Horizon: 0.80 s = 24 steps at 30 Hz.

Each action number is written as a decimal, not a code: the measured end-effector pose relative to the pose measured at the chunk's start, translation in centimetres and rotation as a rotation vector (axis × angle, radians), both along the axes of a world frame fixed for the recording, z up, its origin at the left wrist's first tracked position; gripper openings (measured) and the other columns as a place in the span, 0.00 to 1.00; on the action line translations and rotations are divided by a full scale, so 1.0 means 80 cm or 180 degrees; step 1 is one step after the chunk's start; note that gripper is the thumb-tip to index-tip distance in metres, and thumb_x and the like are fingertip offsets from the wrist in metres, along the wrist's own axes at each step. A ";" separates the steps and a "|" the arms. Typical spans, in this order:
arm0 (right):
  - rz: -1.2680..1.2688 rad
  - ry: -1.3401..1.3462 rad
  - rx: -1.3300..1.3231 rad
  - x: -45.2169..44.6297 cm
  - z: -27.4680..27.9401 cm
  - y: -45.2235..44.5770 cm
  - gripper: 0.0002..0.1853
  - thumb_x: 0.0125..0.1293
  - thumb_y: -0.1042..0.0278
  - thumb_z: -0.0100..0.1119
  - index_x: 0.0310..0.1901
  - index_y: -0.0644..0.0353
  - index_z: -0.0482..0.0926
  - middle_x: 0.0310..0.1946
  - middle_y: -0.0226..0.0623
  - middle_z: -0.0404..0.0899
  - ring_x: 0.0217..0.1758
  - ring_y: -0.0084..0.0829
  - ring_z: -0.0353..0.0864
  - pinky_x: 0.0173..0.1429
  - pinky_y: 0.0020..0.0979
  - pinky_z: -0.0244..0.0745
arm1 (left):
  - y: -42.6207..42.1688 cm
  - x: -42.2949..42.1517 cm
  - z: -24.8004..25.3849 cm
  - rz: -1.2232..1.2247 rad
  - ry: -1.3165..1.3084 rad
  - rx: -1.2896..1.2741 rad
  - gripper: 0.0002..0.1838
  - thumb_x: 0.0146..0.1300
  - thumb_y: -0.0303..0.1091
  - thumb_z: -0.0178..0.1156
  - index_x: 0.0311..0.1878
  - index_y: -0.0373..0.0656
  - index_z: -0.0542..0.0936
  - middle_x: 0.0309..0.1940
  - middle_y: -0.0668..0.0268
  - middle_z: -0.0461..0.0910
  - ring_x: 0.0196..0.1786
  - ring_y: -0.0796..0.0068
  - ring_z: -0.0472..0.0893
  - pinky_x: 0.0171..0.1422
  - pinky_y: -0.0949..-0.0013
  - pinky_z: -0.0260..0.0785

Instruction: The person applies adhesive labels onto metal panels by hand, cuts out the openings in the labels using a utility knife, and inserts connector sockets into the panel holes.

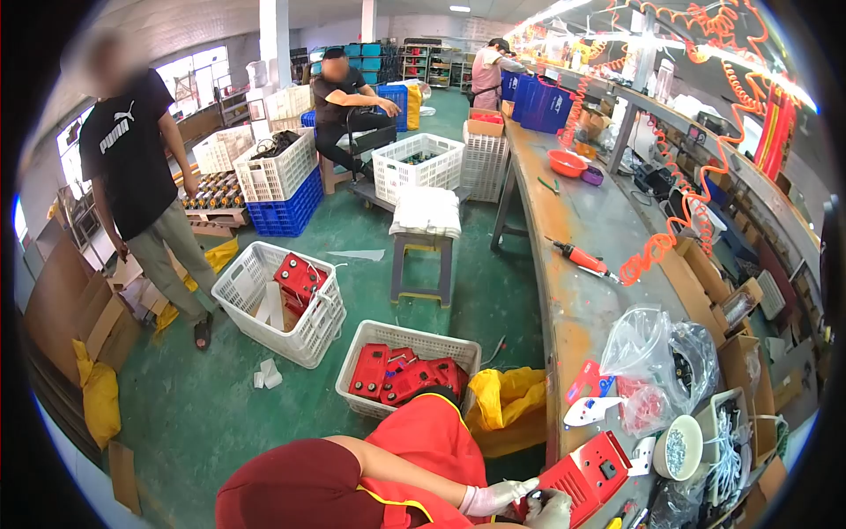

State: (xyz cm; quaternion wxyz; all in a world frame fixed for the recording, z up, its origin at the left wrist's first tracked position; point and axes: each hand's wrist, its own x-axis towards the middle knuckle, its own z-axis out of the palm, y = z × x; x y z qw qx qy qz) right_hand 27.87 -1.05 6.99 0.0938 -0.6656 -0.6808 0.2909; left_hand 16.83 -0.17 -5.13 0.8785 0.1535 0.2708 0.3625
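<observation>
Here's the left hand (pixel 500 496), in a pale glove, forearm stretched out straight from a maroon sleeve (pixel 295 485), its fingers reaching forward to the near edge of a red slotted housing (pixel 582 494). Right beside it, the gloved right hand (pixel 551 510) comes up with fingers bent over that same edge, its wrist out of view. Both are touching the housing; how firmly either grips, or how far the fingers are closed, I cannot tell.

The housing lies tilted on the bench (pixel 577 304) directly ahead of the hands, thin metal by its look, parallel slots near the fingers, a dark square fitting farther up. Just past it sits a cream round bowl (pixel 693 445) full of small shiny metal pieces, and crinkled clear plastic bags (pixel 634 344) slump nearby.

Left of the hands, a white lattice crate (pixel 423 333) on the green floor carries more red housings, a crumpled yellow sack (pixel 507 397) at its side. Farther along the bench, a red power tool (pixel 586 258) lies next to a coiled orange hose (pixel 633 266).

Well away, a standing person's black shirt (pixel 132 141) reads PUMA in white; the lettering on the blue panels (pixel 542 104) is too small to read.
</observation>
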 end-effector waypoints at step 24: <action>0.0273 -0.0162 0.1032 0.036 0.000 0.064 0.15 0.59 0.60 0.60 0.43 0.61 0.76 0.41 0.49 0.76 0.45 0.47 0.77 0.50 0.41 0.73 | 0.034 -0.041 0.005 0.0094 -0.0467 0.0068 0.26 0.70 0.53 0.44 0.62 0.44 0.65 0.58 0.61 0.70 0.58 0.66 0.72 0.64 0.55 0.63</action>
